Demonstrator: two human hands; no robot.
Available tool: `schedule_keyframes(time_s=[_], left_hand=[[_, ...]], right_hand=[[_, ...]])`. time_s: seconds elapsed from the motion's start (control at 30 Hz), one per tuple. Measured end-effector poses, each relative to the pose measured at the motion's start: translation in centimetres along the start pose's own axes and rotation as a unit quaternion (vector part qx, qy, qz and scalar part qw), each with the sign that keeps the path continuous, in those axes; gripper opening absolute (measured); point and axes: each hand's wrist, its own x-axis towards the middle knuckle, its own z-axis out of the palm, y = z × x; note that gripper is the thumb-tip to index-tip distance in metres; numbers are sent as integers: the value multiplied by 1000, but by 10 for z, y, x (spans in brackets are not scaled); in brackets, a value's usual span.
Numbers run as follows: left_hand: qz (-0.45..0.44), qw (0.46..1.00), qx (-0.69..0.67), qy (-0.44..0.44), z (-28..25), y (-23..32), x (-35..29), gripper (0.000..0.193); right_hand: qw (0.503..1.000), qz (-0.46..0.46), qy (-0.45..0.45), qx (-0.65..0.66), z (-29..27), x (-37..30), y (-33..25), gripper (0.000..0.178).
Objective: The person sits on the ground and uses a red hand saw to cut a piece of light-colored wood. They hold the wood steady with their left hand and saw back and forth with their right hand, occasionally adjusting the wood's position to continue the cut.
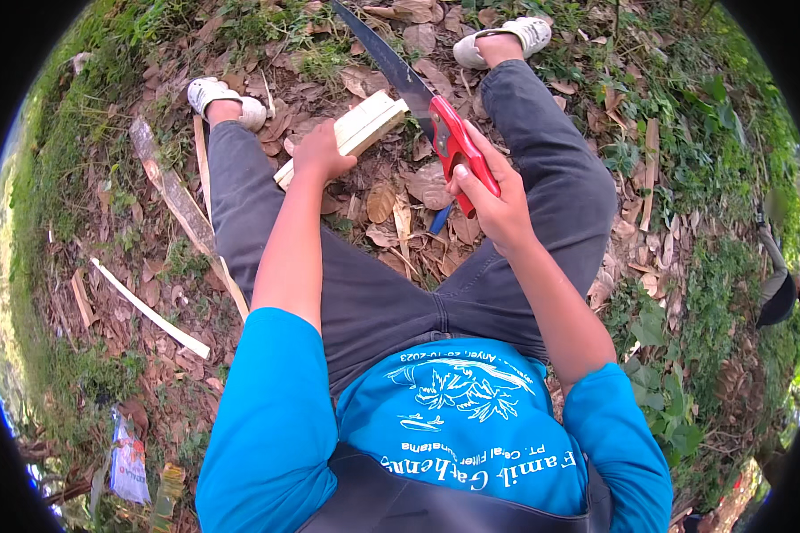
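My right hand [498, 197] is closed round the red handle of a hand saw [458, 147]. The saw's dark blade points up and to the left, away from me. My left hand [322, 155] grips a bundle of pale wooden strips [364, 126], lying slantwise between my lower legs. The blade stands to the right of the bundle's cut end, apart from it as far as I can see. Below the saw, a small blue object [440, 218] lies among the leaves, its kind unclear.
Dry leaves and weeds cover the ground. A long weathered board [173, 191] lies beside my left leg, with a pale wood strip [151, 309] farther left. Another strip [651, 173] lies to the right. A plastic packet [131, 462] is at the lower left, a dark cap-like object [778, 300] far right.
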Motion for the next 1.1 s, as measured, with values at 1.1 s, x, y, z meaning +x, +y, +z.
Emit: schedule_keyframes(time_s=[1.1], left_hand=[[-154, 978, 135, -44, 7, 33, 16, 105]], right_hand=[[988, -24, -47, -142, -1, -2, 74, 65]])
